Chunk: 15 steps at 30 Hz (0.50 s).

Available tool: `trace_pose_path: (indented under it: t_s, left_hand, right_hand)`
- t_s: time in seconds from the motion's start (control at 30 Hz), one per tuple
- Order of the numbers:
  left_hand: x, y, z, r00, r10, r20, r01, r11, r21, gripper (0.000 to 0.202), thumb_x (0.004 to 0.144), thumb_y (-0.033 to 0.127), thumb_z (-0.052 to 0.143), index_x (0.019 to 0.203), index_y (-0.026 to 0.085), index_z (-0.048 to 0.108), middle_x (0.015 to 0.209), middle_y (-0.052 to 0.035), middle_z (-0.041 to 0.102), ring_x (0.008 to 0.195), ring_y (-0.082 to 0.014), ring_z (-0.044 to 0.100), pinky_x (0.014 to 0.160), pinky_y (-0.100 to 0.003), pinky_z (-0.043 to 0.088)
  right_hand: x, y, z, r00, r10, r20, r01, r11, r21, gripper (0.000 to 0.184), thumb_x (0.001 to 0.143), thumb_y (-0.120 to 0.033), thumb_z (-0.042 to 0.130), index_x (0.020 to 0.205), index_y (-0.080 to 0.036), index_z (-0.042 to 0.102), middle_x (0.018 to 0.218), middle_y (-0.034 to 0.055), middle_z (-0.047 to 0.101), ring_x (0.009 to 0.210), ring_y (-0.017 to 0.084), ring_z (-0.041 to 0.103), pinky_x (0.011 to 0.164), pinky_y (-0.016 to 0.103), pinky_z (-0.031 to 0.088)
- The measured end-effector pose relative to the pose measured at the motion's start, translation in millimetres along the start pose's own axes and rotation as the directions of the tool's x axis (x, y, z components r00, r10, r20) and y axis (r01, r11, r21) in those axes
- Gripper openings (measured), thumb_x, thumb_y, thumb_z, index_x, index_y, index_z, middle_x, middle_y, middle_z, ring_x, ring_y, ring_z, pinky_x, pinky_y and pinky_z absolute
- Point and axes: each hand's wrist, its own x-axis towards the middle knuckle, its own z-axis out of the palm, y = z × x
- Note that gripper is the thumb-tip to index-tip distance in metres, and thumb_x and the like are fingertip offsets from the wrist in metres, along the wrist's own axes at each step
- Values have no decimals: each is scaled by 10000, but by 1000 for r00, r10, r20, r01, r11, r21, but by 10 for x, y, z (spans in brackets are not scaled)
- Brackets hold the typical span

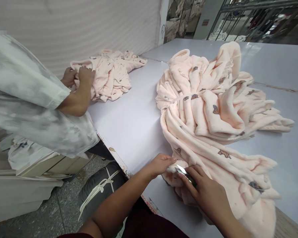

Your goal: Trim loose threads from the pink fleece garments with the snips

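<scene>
A big heap of pale pink fleece cloth [213, 109] with small brown prints lies on the white table [134, 119] in front of me. My left hand [161, 164] pinches the near edge of that cloth. My right hand [203, 188] is closed around small metal snips [185, 173], whose blades touch the same edge right beside my left fingers.
A co-worker in a pale shirt [27, 96] stands at the left, both hands [79, 77] on a second pink cloth pile [111, 74]. A dark bag with white cord [99, 191] lies on the floor below the table edge. Metal racks [250, 16] stand behind.
</scene>
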Motion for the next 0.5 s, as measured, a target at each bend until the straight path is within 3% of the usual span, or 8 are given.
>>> trace_pose_path:
  t_s: [0.17, 0.27, 0.37, 0.43, 0.5]
  left_hand:
    - [-3, -28, 57, 1000, 23, 1, -23, 996, 81, 495, 666, 593, 585, 621, 101, 612, 526, 4, 515, 501, -92, 409, 537, -243, 326]
    - [-39, -28, -12, 999, 50, -3, -49, 985, 167, 372, 714, 469, 585, 716, 103, 654, 626, -28, 584, 589, -138, 503, 595, -264, 390]
    - [-138, 33, -214, 979, 157, -131, -112, 948, 298, 179, 727, 247, 571, 838, 137, 657, 858, -63, 612, 857, -208, 540, 767, -308, 407]
    - [-239, 100, -321, 936, 259, -239, -153, 910, 386, 238, 763, 172, 490, 961, 163, 622, 1047, -85, 559, 1044, -233, 461, 882, -339, 356]
    - [-352, 155, -290, 912, 327, -246, -190, 871, 452, 286, 775, 167, 484, 1038, 193, 594, 1124, -82, 522, 1100, -234, 419, 925, -342, 324]
  right_hand:
    - [21, -27, 24, 999, 52, 2, -52, 992, 114, 288, 861, -480, 419, 832, -285, 629, 866, 5, 609, 627, 198, 618, 452, 271, 349]
    - [25, 27, -24, 995, 96, -3, -91, 951, 294, 266, 844, -468, 455, 774, -269, 617, 822, -2, 608, 672, 192, 609, 518, 279, 401]
    - [-1, 156, -99, 988, 157, -14, -124, 833, 539, 283, 852, -467, 448, 741, -237, 570, 702, -8, 586, 637, 167, 576, 569, 267, 440]
    - [-27, 252, -127, 978, 210, -3, -151, 713, 685, 302, 871, -464, 417, 752, -223, 555, 545, -32, 505, 472, 131, 487, 450, 242, 390]
    - [-47, 321, -122, 969, 248, 17, -163, 580, 798, 327, 894, -460, 357, 775, -218, 542, 454, -62, 403, 348, 93, 331, 375, 237, 308]
